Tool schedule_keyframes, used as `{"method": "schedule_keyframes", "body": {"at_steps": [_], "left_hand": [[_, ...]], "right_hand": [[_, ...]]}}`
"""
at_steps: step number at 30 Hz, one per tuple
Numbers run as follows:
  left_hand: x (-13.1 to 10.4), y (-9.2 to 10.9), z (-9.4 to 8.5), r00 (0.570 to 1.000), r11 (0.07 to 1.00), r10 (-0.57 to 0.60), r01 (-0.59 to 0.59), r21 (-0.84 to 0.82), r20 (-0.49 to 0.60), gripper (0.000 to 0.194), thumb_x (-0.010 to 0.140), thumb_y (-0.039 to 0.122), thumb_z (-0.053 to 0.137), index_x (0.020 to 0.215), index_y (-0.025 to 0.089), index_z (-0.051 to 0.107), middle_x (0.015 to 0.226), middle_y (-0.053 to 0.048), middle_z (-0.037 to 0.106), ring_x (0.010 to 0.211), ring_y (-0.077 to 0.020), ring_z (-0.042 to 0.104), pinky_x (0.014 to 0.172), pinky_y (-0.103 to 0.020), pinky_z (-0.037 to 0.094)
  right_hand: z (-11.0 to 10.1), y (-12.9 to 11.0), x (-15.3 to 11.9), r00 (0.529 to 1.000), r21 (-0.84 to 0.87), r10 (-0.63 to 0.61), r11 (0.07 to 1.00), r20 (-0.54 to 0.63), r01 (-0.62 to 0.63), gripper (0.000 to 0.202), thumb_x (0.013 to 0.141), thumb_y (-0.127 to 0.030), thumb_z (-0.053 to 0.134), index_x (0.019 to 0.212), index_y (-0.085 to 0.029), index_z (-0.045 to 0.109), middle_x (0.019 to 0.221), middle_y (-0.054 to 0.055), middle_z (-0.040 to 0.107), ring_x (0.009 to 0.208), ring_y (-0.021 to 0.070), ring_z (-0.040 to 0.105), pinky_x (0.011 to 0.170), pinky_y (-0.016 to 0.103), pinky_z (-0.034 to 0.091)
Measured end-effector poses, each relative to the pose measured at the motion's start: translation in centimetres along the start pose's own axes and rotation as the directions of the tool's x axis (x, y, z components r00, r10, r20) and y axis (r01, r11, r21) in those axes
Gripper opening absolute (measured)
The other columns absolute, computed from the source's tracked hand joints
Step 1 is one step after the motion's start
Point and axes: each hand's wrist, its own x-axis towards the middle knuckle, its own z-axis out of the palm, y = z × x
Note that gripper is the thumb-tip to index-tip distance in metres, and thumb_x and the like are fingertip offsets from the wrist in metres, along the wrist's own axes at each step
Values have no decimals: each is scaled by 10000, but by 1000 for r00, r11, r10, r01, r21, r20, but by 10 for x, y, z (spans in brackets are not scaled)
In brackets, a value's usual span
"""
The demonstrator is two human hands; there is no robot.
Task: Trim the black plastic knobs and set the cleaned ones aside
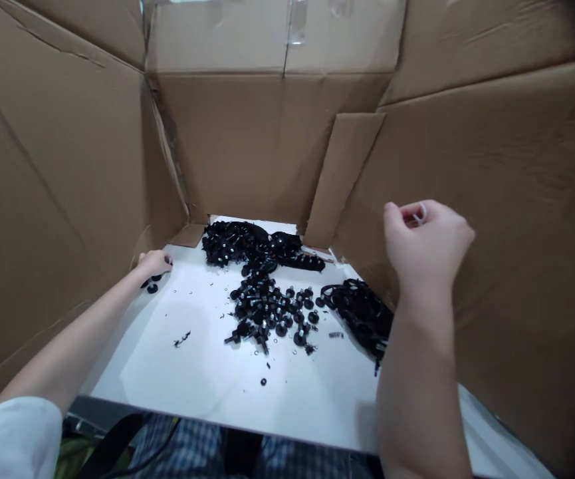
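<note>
At the left side of the white tabletop, my left hand [155,262] is closed, its fingers curled down over a few small black round-headed parts [152,288]. What its fingertips grip is hidden. My right hand [427,243] is raised at the right, in front of the cardboard wall, with fingers curled in a pinch. A thin pale curved piece [421,213] shows between its fingers, too small to name. In the middle lies a loose heap of black round-headed screws [272,306] with metal shanks.
Behind the screws is a denser black pile [232,243]. A bundle of black straps or strips [359,309] lies at the right. Tall cardboard walls [247,140] enclose the white table [192,386] at the back and sides. Black scraps [182,340] and a small ring [263,382] are scattered.
</note>
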Motion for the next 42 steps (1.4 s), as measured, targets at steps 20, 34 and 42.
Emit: {"method": "schedule_keyframes", "body": {"at_steps": [20, 34, 42], "left_hand": [[-54, 110, 58, 535, 647, 719, -748, -147, 443, 248, 703, 157, 545, 937, 166, 628, 967, -82, 642, 810, -184, 607, 707, -255, 453], [-102, 181, -55, 571, 530, 821, -759, -377, 5, 250, 747, 366, 657, 870, 190, 529, 908, -32, 623, 841, -167, 613, 799, -327, 514], [-140, 205, -76, 697, 423, 716, -480, -769, -41, 214, 750, 336, 698, 881, 202, 594, 764, -9, 655, 718, -146, 636, 581, -230, 488]], "right_hand": [[-2, -24, -18, 986, 152, -168, 975, 20, 163, 234, 768, -253, 569, 569, -203, 455, 604, -19, 462, 595, 131, 443, 660, 307, 377], [-13, -49, -43, 697, 514, -615, 759, 368, 399, 188, 739, -180, 690, 918, -208, 639, 948, 12, 663, 739, 119, 583, 611, 238, 433], [-13, -55, -56, 674, 536, -721, 638, 163, 553, 128, 843, -168, 591, 932, -218, 668, 908, 18, 707, 796, 128, 656, 649, 230, 506]]}}
